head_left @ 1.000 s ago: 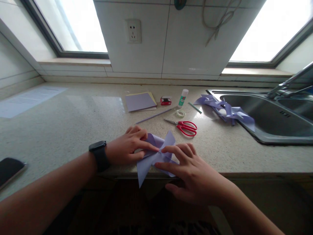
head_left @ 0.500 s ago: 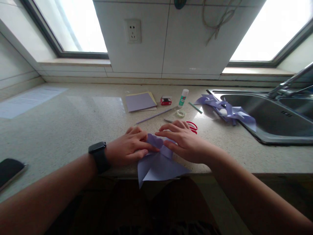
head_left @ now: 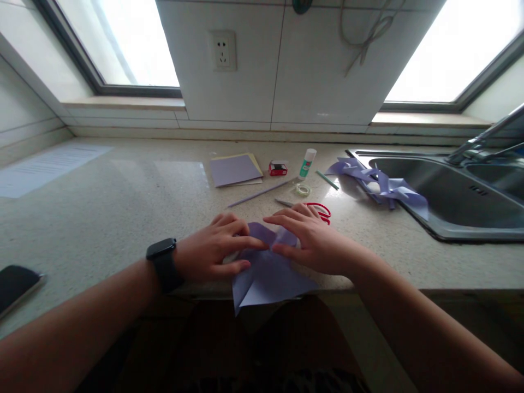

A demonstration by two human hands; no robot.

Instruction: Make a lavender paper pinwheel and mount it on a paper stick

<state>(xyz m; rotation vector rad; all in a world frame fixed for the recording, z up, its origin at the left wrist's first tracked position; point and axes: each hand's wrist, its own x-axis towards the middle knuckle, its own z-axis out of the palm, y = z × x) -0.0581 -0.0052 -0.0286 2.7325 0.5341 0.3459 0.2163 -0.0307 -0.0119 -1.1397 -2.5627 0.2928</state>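
A purple paper pinwheel (head_left: pixel 273 281) with folded blades lies at the counter's front edge, its near part overhanging. My left hand (head_left: pixel 223 248) rests on its left side, index finger stretched out and pressing near the middle, thumb apart. From the right, my right hand (head_left: pixel 309 234) reaches over the paper with fingers spread and thumb touching near the same middle. Both hands are open, and neither grips the paper. Just beyond my right hand lie scissors with red handles (head_left: pixel 323 210), partly covered by its fingers.
Behind are a purple paper stick (head_left: pixel 262 192), stacked paper sheets (head_left: pixel 236 170), a small red box (head_left: pixel 278 168), a glue stick (head_left: pixel 307 165), a tape roll (head_left: pixel 302 190) and a green strip (head_left: pixel 327 180). More purple pinwheels (head_left: pixel 379 180) overlap the sink's rim (head_left: pixel 434 232). A phone (head_left: pixel 18 286) lies left.
My left index finger has lifted slightly and shifted on the paper, with its thumb moving further apart. My right hand has moved a little, uncovering more of the scissors.
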